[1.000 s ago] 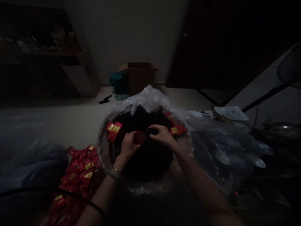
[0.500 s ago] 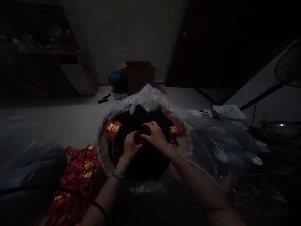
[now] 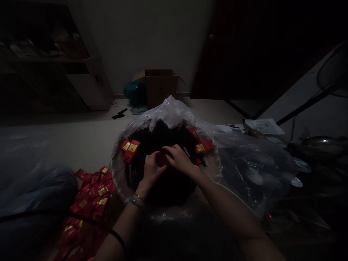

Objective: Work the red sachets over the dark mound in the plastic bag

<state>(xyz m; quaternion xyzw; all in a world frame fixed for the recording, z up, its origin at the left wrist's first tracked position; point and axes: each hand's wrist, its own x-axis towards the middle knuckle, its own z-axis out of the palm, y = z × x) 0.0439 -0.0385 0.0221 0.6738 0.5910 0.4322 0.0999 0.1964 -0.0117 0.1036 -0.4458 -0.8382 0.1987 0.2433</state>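
Note:
My left hand is closed around a small red packet, its mouth turned up. Over the packet's top, my right hand curls its thumb and fingers against the rim; the fingertips are partly hidden in the dark. Both hands are above a heap of black loose bits, like dry tea leaves, in a round basin lined with clear plastic. Red packets with gold labels lie on the heap's left, and more red packets on its right. A thin pale strip shows beside my right hand.
A pile of red packets lies left of the basin, near a large plastic bag. Clear plastic sheeting spreads to the right. Behind stand an open cardboard box and a teal bag. The room is dim.
My right hand has moved left from over the heap to the red packet and closed in on its mouth. My left hand keeps hold of the packet. The view has shifted slightly.

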